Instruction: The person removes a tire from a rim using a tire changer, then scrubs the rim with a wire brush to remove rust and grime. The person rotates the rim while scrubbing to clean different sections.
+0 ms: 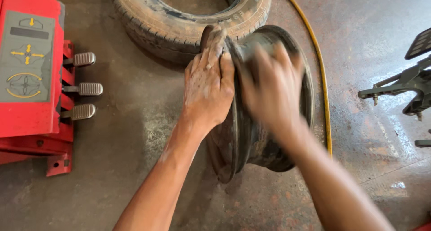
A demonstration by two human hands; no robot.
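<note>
Left hand (208,85): fingers curled over the upper edge of the wheel rim (251,136), closed on its near flange; the grip appears to keep the rim from tipping or rolling.
Right hand (271,89): blurred with motion, laid across the rim's barrel with fingers spread; whether it grips or only presses I cannot tell.
Wheel rim: bare dark steel, dirty and worn, standing on edge on the concrete floor (134,136), between the two forearms, its top touching or just in front of the tyre.
Tyre (179,26): lies flat behind the rim, tread scuffed, probably a backstop for the upright rim.
Yellow hose (321,78): runs along the floor just right of the rim, curving from top to bottom.
Red machine (29,78): at the left edge, with three ribbed metal pedals (83,87) facing the rim.
Panel on machine (28,55): grey rectangle on the sloping top, carrying yellow arrow and circle symbols.
Black stand (408,85): at the right edge, over a wet patch of floor.
</note>
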